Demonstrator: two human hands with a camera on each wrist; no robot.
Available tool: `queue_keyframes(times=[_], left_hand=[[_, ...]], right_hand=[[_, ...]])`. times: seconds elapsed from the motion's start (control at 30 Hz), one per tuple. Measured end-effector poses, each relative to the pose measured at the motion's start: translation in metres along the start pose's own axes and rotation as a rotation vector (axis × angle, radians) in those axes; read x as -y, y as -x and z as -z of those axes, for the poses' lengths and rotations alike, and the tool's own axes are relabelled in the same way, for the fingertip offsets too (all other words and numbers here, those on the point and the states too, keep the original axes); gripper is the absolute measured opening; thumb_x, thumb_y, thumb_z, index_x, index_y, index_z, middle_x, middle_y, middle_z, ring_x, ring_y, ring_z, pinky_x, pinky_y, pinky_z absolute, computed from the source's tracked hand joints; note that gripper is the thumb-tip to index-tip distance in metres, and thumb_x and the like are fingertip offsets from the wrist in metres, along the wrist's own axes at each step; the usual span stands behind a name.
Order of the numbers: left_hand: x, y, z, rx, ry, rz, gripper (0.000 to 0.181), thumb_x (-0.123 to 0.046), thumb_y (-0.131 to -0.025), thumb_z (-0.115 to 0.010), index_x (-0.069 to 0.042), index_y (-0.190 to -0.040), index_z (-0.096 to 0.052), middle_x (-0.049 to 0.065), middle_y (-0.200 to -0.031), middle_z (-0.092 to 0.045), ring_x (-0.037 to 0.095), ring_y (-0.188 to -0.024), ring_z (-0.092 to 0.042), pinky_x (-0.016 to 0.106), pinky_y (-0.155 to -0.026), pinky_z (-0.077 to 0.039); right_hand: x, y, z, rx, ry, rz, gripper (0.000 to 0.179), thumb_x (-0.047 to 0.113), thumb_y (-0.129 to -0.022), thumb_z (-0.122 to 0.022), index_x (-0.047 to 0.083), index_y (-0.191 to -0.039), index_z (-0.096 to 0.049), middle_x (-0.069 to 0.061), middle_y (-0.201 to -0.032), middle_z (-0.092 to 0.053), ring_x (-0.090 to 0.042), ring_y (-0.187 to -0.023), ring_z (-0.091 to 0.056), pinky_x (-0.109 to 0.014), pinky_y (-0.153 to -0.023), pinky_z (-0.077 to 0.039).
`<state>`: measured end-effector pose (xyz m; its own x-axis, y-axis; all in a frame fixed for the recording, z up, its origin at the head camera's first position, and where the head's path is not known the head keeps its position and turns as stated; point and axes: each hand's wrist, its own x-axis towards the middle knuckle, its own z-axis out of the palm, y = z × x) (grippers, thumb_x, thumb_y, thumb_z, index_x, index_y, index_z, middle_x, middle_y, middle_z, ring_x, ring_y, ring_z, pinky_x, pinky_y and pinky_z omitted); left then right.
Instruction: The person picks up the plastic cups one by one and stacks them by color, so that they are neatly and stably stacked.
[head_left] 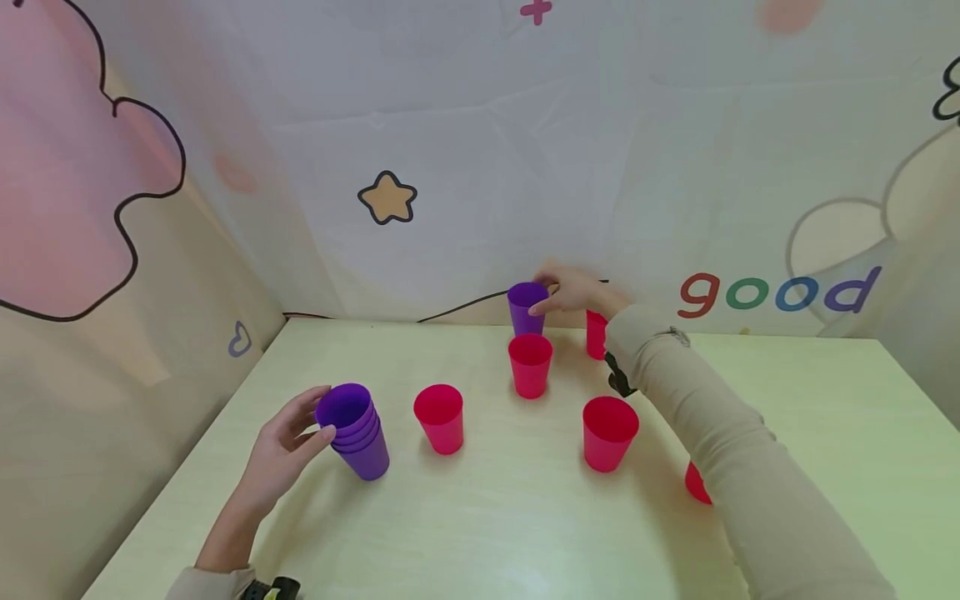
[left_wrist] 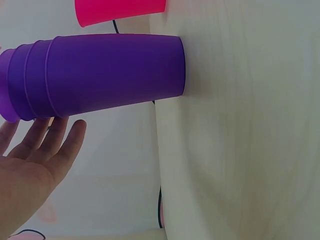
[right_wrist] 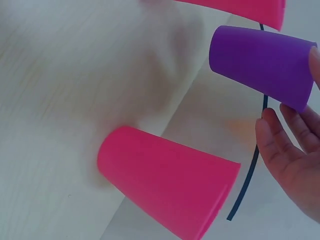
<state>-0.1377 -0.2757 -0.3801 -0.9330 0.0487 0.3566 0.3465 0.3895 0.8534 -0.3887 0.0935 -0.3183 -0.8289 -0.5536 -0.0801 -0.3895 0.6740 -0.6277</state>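
On the left of the table stands a stack of several nested purple cups (head_left: pixel 367 458). My left hand (head_left: pixel 281 450) is at its upper left side, thumb in front and fingers by the rims. Those fingers look fairly straight in the left wrist view, with one fingertip (left_wrist: pixel 77 130) apart from the stack (left_wrist: pixel 115 72). Near the back wall, my right hand (head_left: pixel 573 289) pinches a single purple cup (head_left: pixel 527 310) near its rim, thumb against fingers. This cup (right_wrist: pixel 260 62) looks raised off the table in the right wrist view.
Several pinkish-red cups stand upright: one right of the stack (head_left: pixel 441 425), one before the held cup (head_left: pixel 530 375), one at centre right (head_left: pixel 607 442). My right arm partly hides a back cup (head_left: pixel 596 336) and a right-hand cup (head_left: pixel 697 485). Printed cloth (head_left: pixel 480 225) rises behind.
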Motion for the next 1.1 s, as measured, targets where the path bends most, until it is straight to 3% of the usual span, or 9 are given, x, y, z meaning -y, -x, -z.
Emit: queue_keyframes(times=[0.1,0.3,0.57,0.8,1.1], left_hand=[[0.000,-0.001,0.000,-0.005,0.003,-0.001,0.045,-0.002,-0.089,-0.056,0.001,-0.131,-0.042,0.001,-0.114,-0.053,0.003,-0.102,-0.051,0.014,-0.083,-0.044],[-0.001,-0.001,-0.003,-0.017,0.014,0.011,0.045,-0.002,-0.089,-0.056,0.004,-0.131,-0.040,0.013,-0.115,-0.052,0.004,-0.101,-0.051,0.014,-0.082,-0.044],[-0.002,-0.003,-0.001,-0.025,0.024,0.001,0.045,-0.001,-0.089,-0.056,0.004,-0.130,-0.041,-0.004,-0.111,-0.053,0.003,-0.100,-0.051,0.014,-0.081,-0.045],[-0.001,-0.007,-0.002,-0.005,0.018,0.020,0.045,-0.005,-0.089,-0.057,0.002,-0.131,-0.041,0.011,-0.116,-0.052,0.002,-0.101,-0.050,0.014,-0.081,-0.044],[0.000,-0.002,-0.001,-0.022,0.019,0.034,0.044,-0.005,-0.089,-0.057,0.001,-0.130,-0.042,-0.004,-0.111,-0.053,0.002,-0.100,-0.051,0.014,-0.081,-0.044]], right_hand=[[0.003,0.001,0.005,-0.005,-0.005,-0.008,0.051,0.018,-0.082,-0.067,-0.003,-0.123,-0.046,-0.021,-0.123,-0.049,-0.036,-0.115,-0.044,-0.045,-0.089,-0.043],[0.009,0.007,0.015,-0.009,-0.067,-0.013,0.050,0.015,-0.083,-0.066,-0.003,-0.124,-0.044,-0.022,-0.124,-0.047,-0.037,-0.113,-0.045,-0.048,-0.086,-0.045],[0.020,0.013,0.029,-0.051,-0.057,-0.013,0.052,0.018,-0.083,-0.066,-0.002,-0.126,-0.045,-0.020,-0.124,-0.048,-0.034,-0.110,-0.048,-0.044,-0.084,-0.046],[0.024,0.028,0.040,-0.084,-0.040,0.008,0.049,0.019,-0.083,-0.065,-0.002,-0.123,-0.047,-0.019,-0.121,-0.051,-0.033,-0.105,-0.052,-0.040,-0.080,-0.048],[0.041,0.045,0.043,-0.123,-0.121,0.060,0.047,0.027,-0.081,-0.068,0.003,-0.118,-0.053,-0.013,-0.115,-0.056,-0.027,-0.103,-0.053,-0.042,-0.087,-0.042]])
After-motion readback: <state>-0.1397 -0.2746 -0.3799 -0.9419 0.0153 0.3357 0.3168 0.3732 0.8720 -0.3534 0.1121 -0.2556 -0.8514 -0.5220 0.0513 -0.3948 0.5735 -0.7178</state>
